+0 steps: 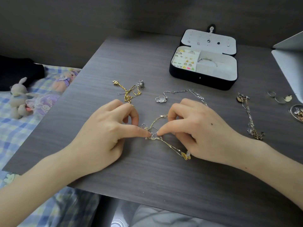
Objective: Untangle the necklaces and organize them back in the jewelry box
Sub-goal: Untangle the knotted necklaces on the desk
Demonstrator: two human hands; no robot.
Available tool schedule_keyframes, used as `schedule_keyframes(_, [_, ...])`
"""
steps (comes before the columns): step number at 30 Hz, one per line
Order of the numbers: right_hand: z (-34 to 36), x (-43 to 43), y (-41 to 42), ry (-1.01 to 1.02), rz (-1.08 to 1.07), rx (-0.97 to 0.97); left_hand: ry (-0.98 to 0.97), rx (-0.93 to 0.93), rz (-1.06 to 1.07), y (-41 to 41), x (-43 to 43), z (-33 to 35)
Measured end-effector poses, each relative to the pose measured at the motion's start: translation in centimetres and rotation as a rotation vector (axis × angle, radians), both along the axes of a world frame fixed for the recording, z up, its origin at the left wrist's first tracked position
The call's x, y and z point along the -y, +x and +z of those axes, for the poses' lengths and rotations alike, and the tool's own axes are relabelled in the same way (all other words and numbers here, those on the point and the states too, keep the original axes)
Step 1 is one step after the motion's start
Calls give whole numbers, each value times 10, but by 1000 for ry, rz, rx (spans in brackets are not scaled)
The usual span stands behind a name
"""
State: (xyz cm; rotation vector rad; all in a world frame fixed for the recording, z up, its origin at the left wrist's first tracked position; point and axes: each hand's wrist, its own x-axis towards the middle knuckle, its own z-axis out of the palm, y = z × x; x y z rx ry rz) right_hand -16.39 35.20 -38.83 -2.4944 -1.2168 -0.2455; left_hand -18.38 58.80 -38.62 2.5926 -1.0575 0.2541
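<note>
Currently: both hands on the knot (153,136) of gold and silver chains, mid-tabletop (164,185).

Left hand (105,131) and right hand (196,133) have their fingers (133,114) curled in; the two thumb tips meet on the knot and nip it from either side. Right index tip touches the gold chain's clasp end. A gold oval pendant (185,156) trails from the knot to just beside the right palm. Beyond the hands lie a gold-and-silver tangle (131,92) and a silver necklace (161,99) with a clear pendant, apart from each other. Another chain (250,115) lies well to the right. The jewelry box (201,79) stands open at the far side, with rings, earrings and a bangle in its compartments. Plush toys (18,99) lie on the bed, left.
</note>
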Motion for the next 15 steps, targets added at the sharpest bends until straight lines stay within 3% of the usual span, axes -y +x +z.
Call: schedule_keyframes(15, [-1,4,-6,-38,22,12,-22,15,-68,0,-7,-6])
